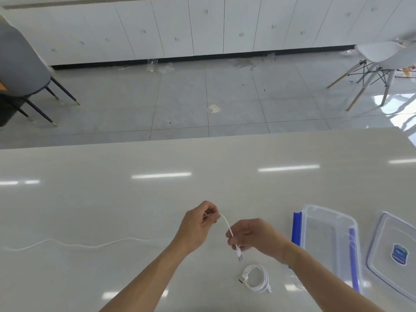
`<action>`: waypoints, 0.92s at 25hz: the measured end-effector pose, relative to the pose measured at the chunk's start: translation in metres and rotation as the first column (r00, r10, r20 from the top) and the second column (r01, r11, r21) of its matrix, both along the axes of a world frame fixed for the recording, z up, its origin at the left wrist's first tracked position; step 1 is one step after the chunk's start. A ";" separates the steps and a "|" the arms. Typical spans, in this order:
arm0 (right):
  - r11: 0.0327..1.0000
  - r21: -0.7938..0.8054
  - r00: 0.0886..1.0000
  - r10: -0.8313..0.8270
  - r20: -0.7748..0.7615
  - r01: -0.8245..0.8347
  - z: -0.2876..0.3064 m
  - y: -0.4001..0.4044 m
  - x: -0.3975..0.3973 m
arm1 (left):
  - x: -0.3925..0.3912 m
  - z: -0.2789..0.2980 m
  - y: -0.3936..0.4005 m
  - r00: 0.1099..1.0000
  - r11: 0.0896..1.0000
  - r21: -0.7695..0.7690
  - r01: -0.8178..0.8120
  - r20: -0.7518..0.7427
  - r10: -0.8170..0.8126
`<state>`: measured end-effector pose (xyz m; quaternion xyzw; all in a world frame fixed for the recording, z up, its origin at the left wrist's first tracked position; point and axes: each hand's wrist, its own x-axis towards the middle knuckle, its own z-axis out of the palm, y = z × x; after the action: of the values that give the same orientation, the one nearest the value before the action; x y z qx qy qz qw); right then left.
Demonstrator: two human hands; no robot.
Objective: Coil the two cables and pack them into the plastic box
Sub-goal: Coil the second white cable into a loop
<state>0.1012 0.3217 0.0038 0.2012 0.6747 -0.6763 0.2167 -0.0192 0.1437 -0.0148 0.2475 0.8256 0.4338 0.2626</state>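
My left hand (198, 224) and right hand (249, 237) pinch the loose cable (226, 224) near its plug to start a loop; the coiled cable (256, 278) waits beside the open box (328, 239).

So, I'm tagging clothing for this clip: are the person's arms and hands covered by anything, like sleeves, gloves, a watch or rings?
Nothing is worn that shows. The left hand and the right hand are bare, without gloves, and no rings can be made out. Both forearms are uncovered down to the bottom edge of the picture, with no sleeve, watch or wristband in view.
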 end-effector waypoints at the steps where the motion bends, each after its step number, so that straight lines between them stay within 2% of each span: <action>1: 0.998 -0.056 1.000 -0.023 0.004 0.023 0.009 -0.006 -0.001 | 0.000 0.006 -0.001 1.000 0.999 0.037 -0.023 0.019 0.022; 5: 0.971 -0.240 0.996 -0.014 -0.092 -0.008 0.036 -0.026 -0.004 | 0.006 0.024 0.000 0.985 0.973 0.162 -0.161 0.095 0.147; 10: 0.906 -0.317 0.925 -0.344 -0.162 0.282 0.050 -0.039 -0.004 | 0.004 0.035 -0.005 0.972 0.955 0.186 -0.230 0.102 0.214; 13: 0.855 -0.367 0.876 -0.450 -0.170 0.368 0.049 -0.041 0.000 | 0.002 0.039 -0.004 0.974 0.961 0.163 -0.221 0.090 0.209; 18: 0.827 -0.528 0.939 -0.313 -0.144 0.195 0.054 -0.042 0.005 | 0.007 0.042 0.003 0.982 0.978 0.150 -0.146 0.138 0.126; 23: 0.815 -0.550 0.944 -0.301 -0.135 0.181 0.055 -0.034 -0.001 | 0.021 0.043 0.001 0.977 0.975 0.188 -0.122 0.197 0.084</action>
<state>0.1001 0.2875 0.0592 0.1433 0.4498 -0.8757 0.1013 0.0014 0.1444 0.0278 0.1875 0.7613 0.5487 0.2902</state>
